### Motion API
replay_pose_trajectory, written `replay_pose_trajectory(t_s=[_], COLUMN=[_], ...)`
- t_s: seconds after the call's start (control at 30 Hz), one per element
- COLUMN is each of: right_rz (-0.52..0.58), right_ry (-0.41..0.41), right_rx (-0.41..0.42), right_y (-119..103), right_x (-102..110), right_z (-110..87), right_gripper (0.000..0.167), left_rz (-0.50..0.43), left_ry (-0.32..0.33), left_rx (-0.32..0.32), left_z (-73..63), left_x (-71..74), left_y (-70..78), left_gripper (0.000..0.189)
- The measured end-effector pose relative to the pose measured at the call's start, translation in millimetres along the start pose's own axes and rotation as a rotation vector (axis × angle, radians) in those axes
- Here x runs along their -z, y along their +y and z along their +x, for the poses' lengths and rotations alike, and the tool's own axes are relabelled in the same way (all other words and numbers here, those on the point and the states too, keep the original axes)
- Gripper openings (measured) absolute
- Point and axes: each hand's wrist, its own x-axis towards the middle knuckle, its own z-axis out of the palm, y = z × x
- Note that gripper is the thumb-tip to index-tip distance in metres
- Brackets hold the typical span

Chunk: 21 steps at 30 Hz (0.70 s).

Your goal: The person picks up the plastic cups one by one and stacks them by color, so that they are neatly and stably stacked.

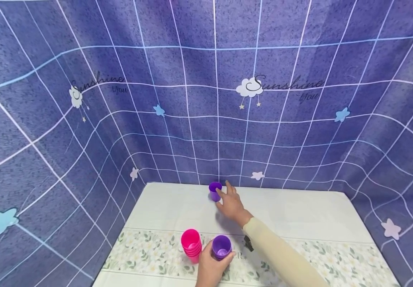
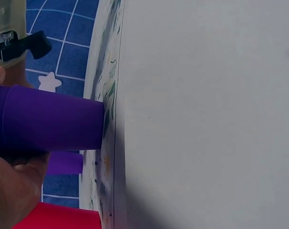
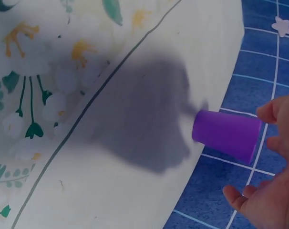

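Observation:
Near the back edge of the table stands a purple cup (image 1: 215,192), upright with its mouth up. My right hand (image 1: 232,205) reaches over to it, fingers spread around its rim; in the right wrist view the fingers (image 3: 278,112) look apart from the cup (image 3: 228,135). Closer to me, my left hand (image 1: 211,265) grips another purple cup (image 1: 222,246), thumb and fingers around its sides. In the left wrist view that cup (image 2: 54,119) stands with its base on the table. A stack of pink cups (image 1: 192,245) is just left of this hand.
The white table (image 1: 177,207) carries a floral band (image 1: 149,251) across its front part. Blue gridded cloth (image 1: 199,99) hangs behind and at both sides, meeting the table's back edge. A dark strap piece (image 1: 249,243) shows by the right sleeve.

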Motion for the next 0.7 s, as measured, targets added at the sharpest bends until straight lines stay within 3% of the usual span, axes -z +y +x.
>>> replay_pose_trajectory(t_s=[0.13,0.3,0.5,0.7], right_rz=[-0.047,-0.064,-0.094,-0.038], right_ry=[-0.042,0.011,0.126,0.095], right_rx=[-0.005,0.010,0.111,0.137], right_y=[1.1,2.8,6.2,6.1], right_x=[-4.7,-6.4,-5.8,-3.1], right_z=[3.3,4.4,8.7,6.3], right_gripper=[0.059,0.054,0.004,0.033], left_rz=[0.014,-0.004,-0.010,-0.002], left_ry=[0.012,0.000,-0.003,-0.001], left_rx=[0.011,-0.009,-0.010,0.016], left_z=[-0.6,0.5,1.8,0.7], left_x=[0.4,-0.1,0.8,0.9], left_y=[-0.3,-1.0,-0.2,1.1], left_gripper=[0.057,0.056,0.056,0.058])
